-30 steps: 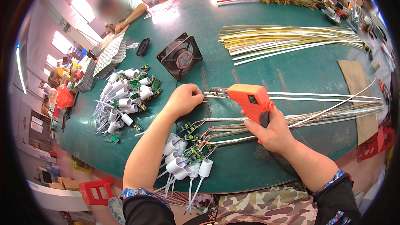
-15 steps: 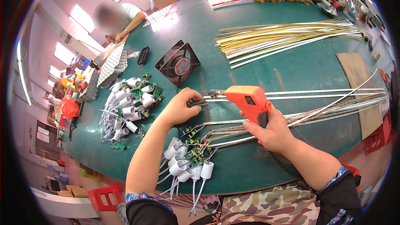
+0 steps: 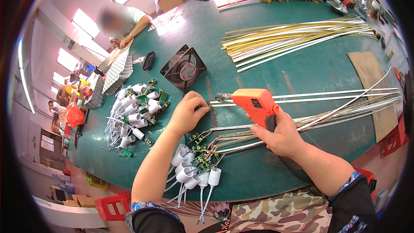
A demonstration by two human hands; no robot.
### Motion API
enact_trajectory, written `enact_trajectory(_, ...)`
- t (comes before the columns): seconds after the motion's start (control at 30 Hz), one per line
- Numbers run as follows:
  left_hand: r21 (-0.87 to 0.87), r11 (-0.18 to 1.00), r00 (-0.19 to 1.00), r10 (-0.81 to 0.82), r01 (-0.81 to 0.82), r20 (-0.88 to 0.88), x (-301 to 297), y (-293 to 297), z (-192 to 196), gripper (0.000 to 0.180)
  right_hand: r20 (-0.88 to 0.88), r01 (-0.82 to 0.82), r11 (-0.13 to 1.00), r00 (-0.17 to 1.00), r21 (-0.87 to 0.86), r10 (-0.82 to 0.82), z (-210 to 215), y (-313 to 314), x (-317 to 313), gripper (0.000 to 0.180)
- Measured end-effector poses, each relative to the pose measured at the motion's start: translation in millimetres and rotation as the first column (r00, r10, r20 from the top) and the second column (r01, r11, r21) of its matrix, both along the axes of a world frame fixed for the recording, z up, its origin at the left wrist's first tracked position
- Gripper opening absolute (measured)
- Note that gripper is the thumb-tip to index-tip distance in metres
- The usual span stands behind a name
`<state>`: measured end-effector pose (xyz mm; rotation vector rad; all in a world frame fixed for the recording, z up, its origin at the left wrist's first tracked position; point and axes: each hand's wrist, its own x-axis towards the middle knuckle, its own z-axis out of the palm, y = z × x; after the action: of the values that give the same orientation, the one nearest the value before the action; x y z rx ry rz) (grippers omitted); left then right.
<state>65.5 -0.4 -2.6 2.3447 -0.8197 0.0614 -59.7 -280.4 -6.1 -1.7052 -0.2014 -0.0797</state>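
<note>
My right hand [image 3: 282,134] is wrapped round an orange soldering gun [image 3: 254,102], whose tip points left. That tip hovers by the left ends of two white LED strips [image 3: 302,97]. Just left of those ends, my left hand [image 3: 189,111] is closed in a pinch; what its fingers hold, if anything, is hidden. Below my hands lies a bundle of strips [image 3: 250,138], wired at its left end to small green circuit boards [image 3: 205,162]. White lamp bases [image 3: 185,173] with trailing wires hang by the table's near edge.
A pile of white lamp bases [image 3: 129,110] with circuit boards lies to the left. Beyond my left hand stands a black fan [image 3: 184,69]. Many yellow and white strips [image 3: 293,41] spread across the far right, near a wooden board [image 3: 375,99]. Another person [image 3: 136,17] works at the far left.
My left hand has shifted slightly, and the wires seen at its fingertips no longer show. The soldering gun has moved a little to the left. The view has tilted slightly.
</note>
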Motion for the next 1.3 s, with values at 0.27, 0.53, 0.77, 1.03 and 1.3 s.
enact_trajectory(0.27,-0.071,0.983,0.955,0.146,-0.170,-0.258,5.7,6.9,-2.1,0.009,0.015,0.012,1.000,1.000,0.020,-0.012,-2.2,0.7,1.2,0.051)
enact_trajectory(0.53,-0.073,0.962,0.932,0.234,-0.264,-0.276,1.7,-4.9,3.2,0.010,-0.002,0.019,1.000,1.000,0.006,-0.019,-1.7,0.9,2.6,0.051)
enact_trajectory(0.77,0.182,0.983,0.997,-0.009,-0.005,0.075,5.6,-6.5,3.6,0.008,0.018,0.018,1.000,1.000,-0.009,-0.018,-4.2,2.5,2.8,0.050)
enact_trajectory(1.03,0.245,0.969,0.977,-0.079,0.028,0.199,4.9,-8.5,1.5,0.007,-0.003,0.008,0.999,1.000,-0.052,-0.008,-0.4,6.5,2.4,0.047)
enact_trajectory(1.3,0.297,0.953,0.982,-0.111,0.062,0.152,3.9,-3.5,4.3,0.007,-0.019,0.020,0.999,1.000,-0.031,-0.021,-0.2,5.2,2.0,0.041)
